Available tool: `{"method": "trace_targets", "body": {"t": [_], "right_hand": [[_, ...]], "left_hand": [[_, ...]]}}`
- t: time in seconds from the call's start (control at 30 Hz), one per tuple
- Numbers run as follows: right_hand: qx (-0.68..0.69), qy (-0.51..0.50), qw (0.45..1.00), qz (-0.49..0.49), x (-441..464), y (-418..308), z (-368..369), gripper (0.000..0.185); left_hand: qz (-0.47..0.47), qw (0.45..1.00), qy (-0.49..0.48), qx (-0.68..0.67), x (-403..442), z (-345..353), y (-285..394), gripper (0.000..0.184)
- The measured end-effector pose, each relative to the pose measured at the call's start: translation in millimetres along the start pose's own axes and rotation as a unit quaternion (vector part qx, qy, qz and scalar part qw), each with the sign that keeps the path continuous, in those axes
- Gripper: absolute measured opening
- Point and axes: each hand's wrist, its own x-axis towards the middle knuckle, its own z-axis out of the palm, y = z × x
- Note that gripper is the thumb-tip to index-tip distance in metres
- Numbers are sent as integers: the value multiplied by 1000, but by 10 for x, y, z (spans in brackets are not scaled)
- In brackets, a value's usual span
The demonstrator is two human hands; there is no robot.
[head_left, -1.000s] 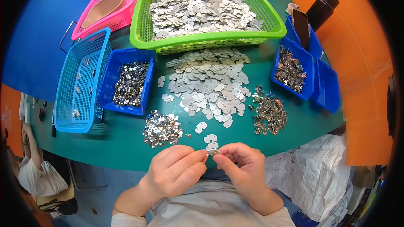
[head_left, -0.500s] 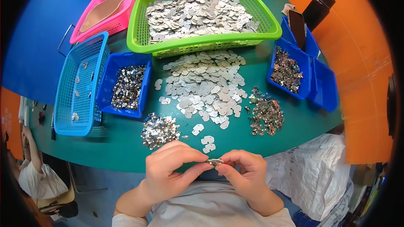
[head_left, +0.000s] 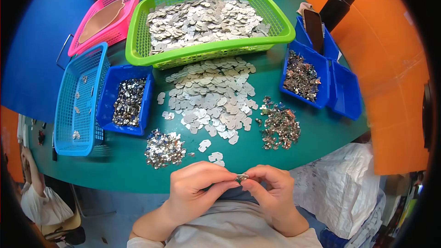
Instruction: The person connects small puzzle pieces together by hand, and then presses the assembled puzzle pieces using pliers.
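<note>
A small flat metal plate (head_left: 241,177) is pinched between my two hands at the table's near edge. My left hand (head_left: 197,186) grips its left end with thumb and forefinger. On the other end, my right hand (head_left: 270,186) closes thumb and fingertips. Whether a smaller part is attached to the plate is hidden by the fingers. Just beyond my hands lie a few loose plates (head_left: 205,145). A large heap of the same grey plates (head_left: 211,101) spreads behind them. To its left sits a pile of small shiny metal parts (head_left: 164,149), to its right a pile of coppery-dark ones (head_left: 281,128).
A green basket (head_left: 211,51) full of plates stands at the back. Left are a pink basket (head_left: 133,7), a light-blue basket (head_left: 78,149) and a blue bin (head_left: 103,110). Right are blue bins (head_left: 347,89), a phone (head_left: 313,30) and a black bottle (head_left: 337,7). Another person's arm (head_left: 34,170) shows far left.
The view has shifted, so the table's contents appear farther left. My hands stay together, both still pinching the metal plate, which looks slightly turned.
</note>
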Motion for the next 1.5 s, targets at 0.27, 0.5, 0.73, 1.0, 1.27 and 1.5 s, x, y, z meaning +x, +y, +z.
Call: {"method": "trace_targets", "body": {"t": [0.27,0.5,0.73,1.0,1.27,1.5], "right_hand": [[-345,10,933,-105,111,-44,-272,16],[-377,24,915,-138,131,64,-406,14],[-369,36,917,-150,159,114,-437,15],[-376,67,909,-168,186,170,-422,16],[-375,55,911,-160,182,112,-450,16],[-344,116,922,-136,303,100,-488,17]], "left_hand": [[33,996,-6,82,140,322,-96,20],[98,966,1,237,186,442,-113,16],[79,963,-17,259,243,453,-102,15],[73,953,-16,293,286,461,-97,15],[65,954,-28,292,277,380,-56,18],[-2,942,10,334,138,-103,21,24]]}}
